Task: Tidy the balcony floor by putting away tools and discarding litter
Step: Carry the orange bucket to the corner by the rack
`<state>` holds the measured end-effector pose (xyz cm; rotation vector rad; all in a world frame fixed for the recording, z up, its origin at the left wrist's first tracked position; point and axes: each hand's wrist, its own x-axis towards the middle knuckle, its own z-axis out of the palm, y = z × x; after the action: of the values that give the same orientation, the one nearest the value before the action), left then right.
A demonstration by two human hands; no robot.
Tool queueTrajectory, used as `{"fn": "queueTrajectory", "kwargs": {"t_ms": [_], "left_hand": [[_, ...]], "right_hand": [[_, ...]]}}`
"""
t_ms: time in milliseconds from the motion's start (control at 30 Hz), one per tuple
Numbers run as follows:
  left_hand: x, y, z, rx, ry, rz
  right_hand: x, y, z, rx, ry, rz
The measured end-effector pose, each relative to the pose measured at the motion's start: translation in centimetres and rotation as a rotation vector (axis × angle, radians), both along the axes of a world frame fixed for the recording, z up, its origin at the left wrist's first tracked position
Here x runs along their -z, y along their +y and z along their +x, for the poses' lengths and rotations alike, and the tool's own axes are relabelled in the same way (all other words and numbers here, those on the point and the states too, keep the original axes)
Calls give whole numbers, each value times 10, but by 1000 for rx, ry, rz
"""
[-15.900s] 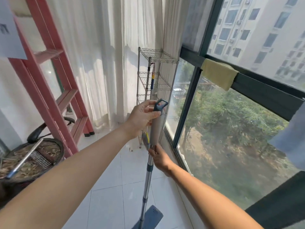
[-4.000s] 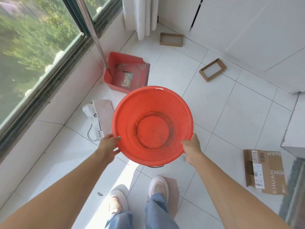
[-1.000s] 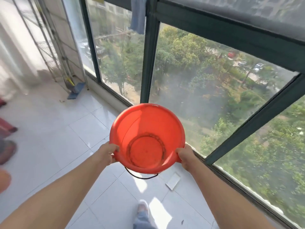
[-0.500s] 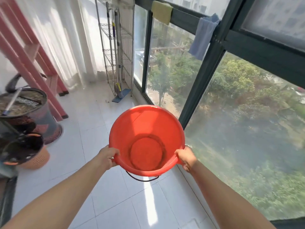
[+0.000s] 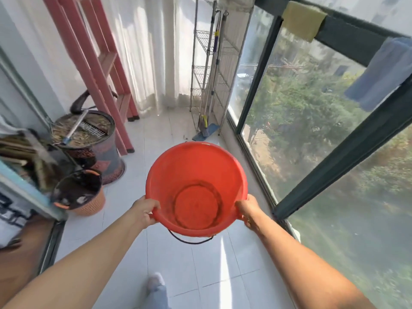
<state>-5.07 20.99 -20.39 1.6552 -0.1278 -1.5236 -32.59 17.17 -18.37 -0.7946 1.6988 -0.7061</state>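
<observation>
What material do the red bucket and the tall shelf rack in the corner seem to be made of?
Red bucket: probably plastic, with smooth, slightly glossy moulded walls in uniform colour. Shelf rack: likely metal wire, given its thin silvery rods and shiny posts.

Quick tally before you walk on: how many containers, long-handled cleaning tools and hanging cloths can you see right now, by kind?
Containers: 3 (red bucket held by left hand and right hand, dark drum, woven basket)
Long-handled tools at the wire rack: 2 (mop, broom)
Cloths on the window frame: 2 (yellow cloth, blue cloth)
Total: 7
</observation>
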Motion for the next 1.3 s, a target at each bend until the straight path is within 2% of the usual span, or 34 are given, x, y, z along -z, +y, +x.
{"fn": "queueTrajectory", "kwargs": {"t_ms": [167, 467, 767, 1100, 1300], "left_hand": [[-14, -71, 69, -46, 24, -4], [-33, -169, 151, -61, -22, -24], [-28, -265, 172, -86, -13, -18], [-31, -430, 176, -131, -40, -17], [-26, -502, 189, -198, -46, -15]], "right_hand": [[-4, -82, 66, -85, -58, -23], [-21, -182, 149, -90, -92, -43], [-15, -285, 174, -99, -82, 11], [-19, -462, 181, -167, -111, 13], [-27, -549, 202, -226, -94, -36]]}}
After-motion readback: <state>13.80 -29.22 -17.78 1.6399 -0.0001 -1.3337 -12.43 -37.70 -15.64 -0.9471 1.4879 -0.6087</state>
